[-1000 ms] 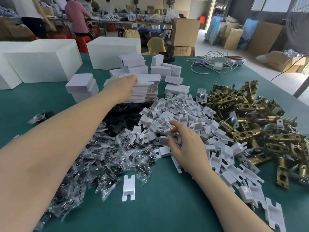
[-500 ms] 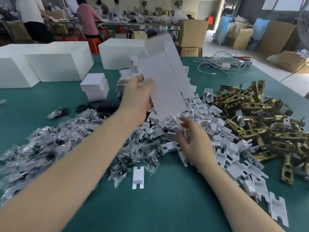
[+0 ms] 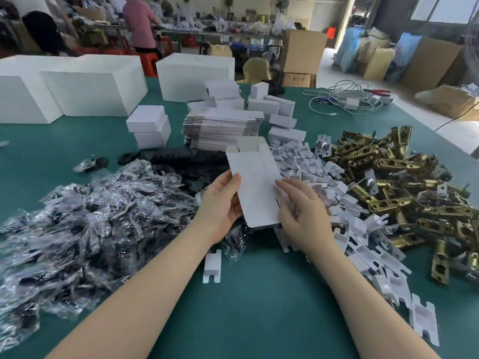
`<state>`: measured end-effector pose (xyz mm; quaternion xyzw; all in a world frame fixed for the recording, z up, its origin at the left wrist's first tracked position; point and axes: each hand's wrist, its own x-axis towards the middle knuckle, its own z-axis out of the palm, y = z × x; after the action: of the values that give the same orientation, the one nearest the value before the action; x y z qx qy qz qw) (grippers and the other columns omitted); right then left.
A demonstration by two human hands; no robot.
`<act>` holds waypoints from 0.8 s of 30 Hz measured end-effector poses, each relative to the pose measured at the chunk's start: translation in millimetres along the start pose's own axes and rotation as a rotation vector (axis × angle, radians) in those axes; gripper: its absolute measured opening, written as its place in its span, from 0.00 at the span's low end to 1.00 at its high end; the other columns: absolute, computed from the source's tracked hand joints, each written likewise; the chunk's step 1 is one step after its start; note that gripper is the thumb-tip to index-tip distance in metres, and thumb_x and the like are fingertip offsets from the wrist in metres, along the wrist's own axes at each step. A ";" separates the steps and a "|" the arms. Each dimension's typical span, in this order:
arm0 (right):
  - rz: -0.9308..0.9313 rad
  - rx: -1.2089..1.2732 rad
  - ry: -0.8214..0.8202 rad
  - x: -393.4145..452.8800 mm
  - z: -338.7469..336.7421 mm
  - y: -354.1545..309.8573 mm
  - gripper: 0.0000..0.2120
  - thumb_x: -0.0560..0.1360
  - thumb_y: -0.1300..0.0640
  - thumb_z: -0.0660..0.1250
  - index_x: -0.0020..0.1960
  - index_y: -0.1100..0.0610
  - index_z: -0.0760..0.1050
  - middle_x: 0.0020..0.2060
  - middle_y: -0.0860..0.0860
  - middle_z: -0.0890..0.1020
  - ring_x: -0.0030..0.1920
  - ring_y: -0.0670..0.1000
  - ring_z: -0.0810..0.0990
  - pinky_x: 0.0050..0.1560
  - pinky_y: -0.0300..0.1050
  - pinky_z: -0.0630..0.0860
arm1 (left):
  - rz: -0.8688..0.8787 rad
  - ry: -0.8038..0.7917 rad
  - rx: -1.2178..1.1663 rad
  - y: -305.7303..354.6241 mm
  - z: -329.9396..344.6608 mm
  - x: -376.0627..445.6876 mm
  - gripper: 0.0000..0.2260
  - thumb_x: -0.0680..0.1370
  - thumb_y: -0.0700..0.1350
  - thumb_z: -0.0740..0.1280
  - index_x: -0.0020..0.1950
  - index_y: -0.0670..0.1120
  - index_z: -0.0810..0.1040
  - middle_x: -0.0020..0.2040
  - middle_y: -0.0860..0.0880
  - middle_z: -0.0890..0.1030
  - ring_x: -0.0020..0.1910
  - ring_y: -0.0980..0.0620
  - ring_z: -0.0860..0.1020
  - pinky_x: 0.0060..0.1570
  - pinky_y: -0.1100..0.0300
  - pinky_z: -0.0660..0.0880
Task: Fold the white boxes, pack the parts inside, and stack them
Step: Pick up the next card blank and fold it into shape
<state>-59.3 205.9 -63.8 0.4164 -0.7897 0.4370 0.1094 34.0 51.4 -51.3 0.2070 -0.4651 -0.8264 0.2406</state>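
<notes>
A flat, unfolded white box (image 3: 255, 187) is held above the green table between both hands. My left hand (image 3: 220, 206) grips its left edge, thumb on top. My right hand (image 3: 300, 211) holds its right edge, fingers curled against the card. Behind it stands the stack of flat box blanks (image 3: 223, 128). A heap of white plastic inserts (image 3: 311, 174) lies to the right, with brass latch parts (image 3: 404, 182) beyond them. Clear bags of small parts (image 3: 98, 218) are piled on the left. Folded small white boxes (image 3: 149, 125) sit at the back.
Large white cartons (image 3: 90, 94) stand along the far edge of the green table (image 3: 259, 307). A lone white insert (image 3: 212, 266) lies near my left wrist. Cables (image 3: 344, 99) lie at the back right. People work at benches in the background.
My left hand lifted a flat blank off the stack and brought it down toward me. My right hand left the insert heap and took hold of the blank's right edge.
</notes>
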 end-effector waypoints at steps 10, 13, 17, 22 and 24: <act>-0.097 -0.042 -0.220 -3.7 -8.2 -14.2 0.29 0.74 0.37 0.62 0.68 0.51 0.76 0.70 0.51 0.74 0.72 0.53 0.69 0.72 0.55 0.64 | -0.016 -0.097 -0.063 2.3 -0.7 -5.0 0.18 0.84 0.48 0.57 0.73 0.45 0.70 0.67 0.41 0.77 0.68 0.38 0.74 0.68 0.36 0.69; -0.118 -0.085 -0.204 -4.2 -4.6 -14.6 0.24 0.73 0.50 0.70 0.68 0.53 0.76 0.70 0.56 0.74 0.71 0.58 0.71 0.70 0.59 0.67 | 0.006 -0.166 -0.063 3.6 -1.0 -6.6 0.19 0.84 0.48 0.57 0.75 0.48 0.68 0.68 0.43 0.77 0.66 0.41 0.76 0.64 0.41 0.74; -0.163 -0.093 -0.064 -5.1 -4.0 -14.3 0.20 0.73 0.62 0.67 0.64 0.57 0.79 0.63 0.59 0.80 0.64 0.60 0.79 0.62 0.56 0.76 | 0.076 -0.238 0.073 -0.8 0.5 -10.6 0.28 0.78 0.48 0.70 0.76 0.57 0.63 0.60 0.49 0.83 0.56 0.48 0.82 0.49 0.56 0.81; -0.255 -0.188 0.101 -5.7 -4.7 -17.2 0.16 0.75 0.56 0.64 0.60 0.58 0.81 0.53 0.54 0.85 0.45 0.58 0.85 0.39 0.44 0.77 | 0.139 -0.336 0.207 -7.8 -1.4 -13.3 0.53 0.62 0.60 0.80 0.78 0.58 0.53 0.72 0.40 0.72 0.69 0.41 0.74 0.64 0.45 0.74; -0.255 -0.179 0.093 -5.8 -4.8 -15.9 0.16 0.75 0.59 0.65 0.61 0.59 0.80 0.51 0.55 0.86 0.39 0.60 0.84 0.36 0.46 0.77 | 0.196 -0.318 0.250 -11.3 -2.6 -12.3 0.48 0.67 0.50 0.80 0.78 0.56 0.52 0.71 0.38 0.72 0.66 0.45 0.77 0.62 0.49 0.76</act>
<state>-44.6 208.6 -54.5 0.4813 -0.7601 0.3664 0.2373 43.0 62.0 -60.9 0.0564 -0.6137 -0.7574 0.2158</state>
